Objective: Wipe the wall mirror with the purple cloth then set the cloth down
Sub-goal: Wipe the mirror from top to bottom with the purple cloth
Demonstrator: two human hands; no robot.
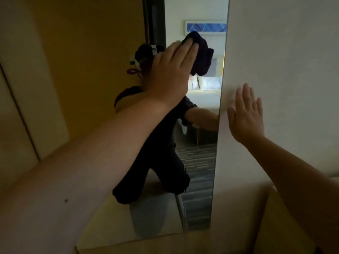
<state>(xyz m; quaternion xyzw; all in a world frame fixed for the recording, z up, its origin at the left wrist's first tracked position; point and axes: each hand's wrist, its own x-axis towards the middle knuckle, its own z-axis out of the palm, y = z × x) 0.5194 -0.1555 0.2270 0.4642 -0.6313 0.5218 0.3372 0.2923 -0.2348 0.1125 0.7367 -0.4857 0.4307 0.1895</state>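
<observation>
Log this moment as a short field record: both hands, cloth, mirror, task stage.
left hand: flat, fingers straight, pressing the purple cloth against the wall mirror
right hand: open, palm flat on the wall beside the mirror's right edge
cloth: bunched, dark, on the upper part of the mirror
task stage: wiping; cloth not yet set down

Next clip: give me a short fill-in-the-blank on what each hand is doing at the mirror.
1. The left hand presses the dark cloth against the ____.
2. The right hand lies flat on the ____ beside the mirror.
3. The right hand's fingers are ____, holding nothing.

Missing words: mirror; wall; straight
</observation>
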